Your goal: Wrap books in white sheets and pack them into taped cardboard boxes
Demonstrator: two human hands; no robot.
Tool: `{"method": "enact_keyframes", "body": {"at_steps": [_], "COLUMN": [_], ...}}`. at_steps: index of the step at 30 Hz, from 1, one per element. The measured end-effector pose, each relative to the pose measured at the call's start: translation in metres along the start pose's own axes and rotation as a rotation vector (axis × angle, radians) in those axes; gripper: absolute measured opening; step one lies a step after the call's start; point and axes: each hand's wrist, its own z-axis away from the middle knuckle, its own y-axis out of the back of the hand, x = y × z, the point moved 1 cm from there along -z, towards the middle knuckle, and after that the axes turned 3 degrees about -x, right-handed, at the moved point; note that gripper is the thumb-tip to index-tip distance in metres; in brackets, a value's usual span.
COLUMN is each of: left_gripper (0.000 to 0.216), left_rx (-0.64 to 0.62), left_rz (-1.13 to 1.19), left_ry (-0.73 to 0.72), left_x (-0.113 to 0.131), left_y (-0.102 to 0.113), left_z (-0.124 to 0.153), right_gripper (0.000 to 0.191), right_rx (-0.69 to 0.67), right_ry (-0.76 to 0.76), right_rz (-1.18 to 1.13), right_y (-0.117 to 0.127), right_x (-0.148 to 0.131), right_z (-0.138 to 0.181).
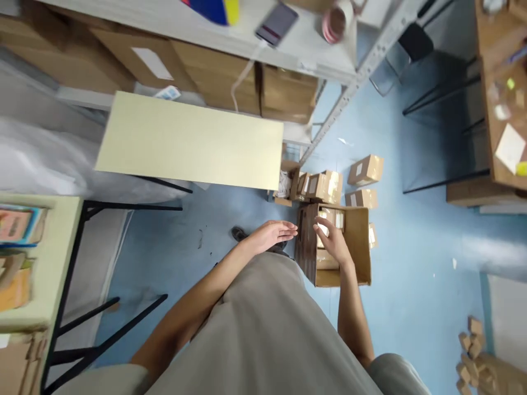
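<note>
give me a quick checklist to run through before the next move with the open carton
1. Hands free: ok, left hand and right hand show nothing held.
2. Large carton open: ok, its open top faces up.
3. Contents counted: cannot tell, the right hand hides some boxes inside.
4. Floor beside carton clear: not ok, taped boxes sit around it.
5. Phone cable tucked away: not ok, white cable hangs over the shelf edge.

The open carton is showing matt cardboard, the perforated shelf post smooth metal, the shirt matt cloth, the floor a smooth sheen.
</note>
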Motion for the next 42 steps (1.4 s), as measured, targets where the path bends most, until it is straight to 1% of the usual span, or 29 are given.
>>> {"method": "enact_keyframes", "body": {"at_steps": [5,8,10,12,15,21,26,30,33,36,38,42], "left_gripper": [0.010,0.009,0.009,0.009,0.011,0.018,0.017,0.008,0.001,0.003,0.007,0.013], "left_rx": [0.082,0.116,0.143,0.180,0.252,0.395,0.543,0.670,0.783,0.893,0.951,1.037], "left_rz": [0.155,0.236,0.276,0.313,0.377,0.555,0.711,0.882,0.963,1.031,1.095,1.233], "left_ry": [-0.223,-0.364,-0.455,-0.547,-0.677,-0.888,-1.014,-1.105,-1.146,-1.177,-1.204,-1.260], "left_x": [0.071,0.105,0.121,0.132,0.141,0.151,0.161,0.176,0.189,0.198,0.200,0.192], "left_y": [0.064,0.103,0.129,0.154,0.186,0.240,0.282,0.315,0.338,0.359,0.371,0.388], "left_z": [0.074,0.125,0.159,0.192,0.234,0.298,0.350,0.396,0.428,0.452,0.462,0.479], "right_gripper": [0.056,0.054,0.053,0.051,0.047,0.043,0.043,0.044,0.043,0.042,0.041,0.039], "right_rx": [-0.110,-0.174,-0.218,-0.281,-0.390,-0.624,-0.807,-0.956,-1.052,-1.149,-1.228,-1.386], "right_ry": [0.187,0.247,0.288,0.348,0.435,0.598,0.680,0.724,0.766,0.804,0.831,0.880], "right_rz": [0.079,0.093,0.085,0.076,0.094,0.171,0.202,0.244,0.282,0.328,0.368,0.436], "right_y": [-0.049,-0.089,-0.120,-0.154,-0.205,-0.297,-0.374,-0.440,-0.489,-0.539,-0.571,-0.629], "right_x": [-0.117,-0.179,-0.216,-0.250,-0.297,-0.387,-0.454,-0.502,-0.536,-0.563,-0.577,-0.598], "right_z": [-0.056,-0.081,-0.097,-0.112,-0.134,-0.173,-0.201,-0.223,-0.240,-0.256,-0.264,-0.269]}}
